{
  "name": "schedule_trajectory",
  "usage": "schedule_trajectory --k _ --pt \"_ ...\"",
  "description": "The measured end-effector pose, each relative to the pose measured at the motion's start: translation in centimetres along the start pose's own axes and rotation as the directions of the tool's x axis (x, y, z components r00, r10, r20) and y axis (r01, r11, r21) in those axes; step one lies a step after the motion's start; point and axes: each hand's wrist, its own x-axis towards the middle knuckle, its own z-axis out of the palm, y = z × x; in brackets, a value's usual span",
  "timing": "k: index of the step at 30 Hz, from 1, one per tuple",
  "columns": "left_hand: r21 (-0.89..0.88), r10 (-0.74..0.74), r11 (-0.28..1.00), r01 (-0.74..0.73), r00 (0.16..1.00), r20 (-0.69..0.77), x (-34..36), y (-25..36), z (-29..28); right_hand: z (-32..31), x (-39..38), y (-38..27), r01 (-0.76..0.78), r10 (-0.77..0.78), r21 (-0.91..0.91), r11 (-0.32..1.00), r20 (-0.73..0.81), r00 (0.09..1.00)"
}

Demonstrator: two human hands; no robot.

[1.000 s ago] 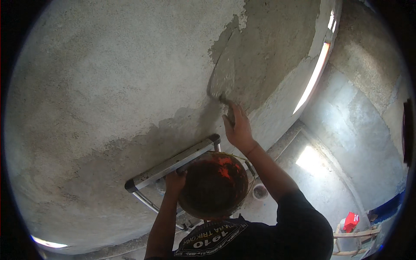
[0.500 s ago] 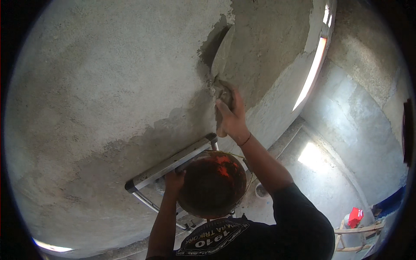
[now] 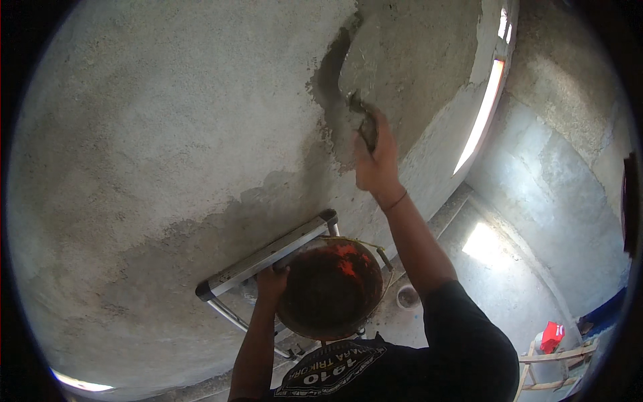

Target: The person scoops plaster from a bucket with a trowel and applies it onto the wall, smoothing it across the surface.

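Reaching outward, the right hand (image 3: pixel 378 162) grips a trowel (image 3: pixel 369 132); the left hand (image 3: pixel 270 281), lower, clasps a bucket (image 3: pixel 366 296).

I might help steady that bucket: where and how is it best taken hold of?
Probably by the right side of its rim, coming from the person's right, thumb inside and fingers outside. The round mouth of the bucket faces up toward the camera, leaving that edge exposed; the left hand holds the opposite side, where the ladder crowds the approach.
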Motion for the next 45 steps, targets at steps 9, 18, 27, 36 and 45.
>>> schedule_trajectory --k 9,18,27,36,45 --pt "0.048 -0.009 0.999 0.009 1.000 -0.005 0.2 0.1 -0.1 0.9 -3.6 1.6 0.049 -0.035 -0.089 0.995 0.143 0.989" --pt "0.039 0.040 0.998 -0.039 0.999 -0.021 0.7 -1.0 0.2 -1.2 -1.6 1.3 -0.246 0.229 0.109 0.963 0.148 0.962" --pt "0.090 0.040 0.995 -0.036 0.998 -0.038 -0.5 -1.8 0.7 -3.3 -6.7 -3.1 -0.156 0.064 0.151 0.976 0.485 0.872" --pt "0.144 0.059 0.988 -0.052 0.997 -0.042 1.0 -1.5 1.2 -10.1 -7.0 -7.4 -0.255 0.248 -0.204 0.945 0.956 0.156" --pt "0.000 -0.018 1.000 0.018 1.000 -0.013 0.5 -0.3 0.6 -9.1 -11.7 -4.3 0.359 0.282 -0.247 0.900 0.958 -0.049"
